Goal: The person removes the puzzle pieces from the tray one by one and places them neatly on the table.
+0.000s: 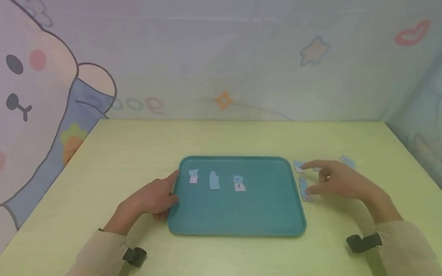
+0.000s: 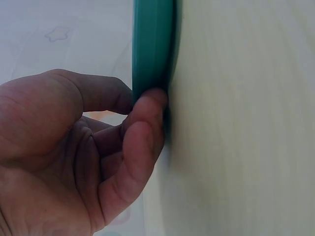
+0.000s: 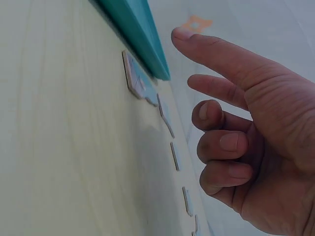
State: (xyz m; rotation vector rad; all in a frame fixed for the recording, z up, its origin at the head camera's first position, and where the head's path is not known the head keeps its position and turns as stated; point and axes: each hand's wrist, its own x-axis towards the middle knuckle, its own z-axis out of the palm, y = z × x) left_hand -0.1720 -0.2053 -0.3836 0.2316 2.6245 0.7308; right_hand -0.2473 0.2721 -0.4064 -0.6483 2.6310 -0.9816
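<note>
My left hand grips the left rim of a teal tray; in the left wrist view the thumb is at one side of the rim and fingertips at the other. Three small blue-and-white puzzle pieces, a left one, a middle one and a right one, lie apart in a row on the tray. My right hand hovers just right of the tray, over a long puzzle piece and a smaller piece. In the right wrist view, its thumb and index finger are apart, holding nothing.
More puzzle pieces lie beyond the right hand, one toward the back and another partly hidden by the fingers. The pale yellow table meets a printed cloth backdrop behind and at the sides.
</note>
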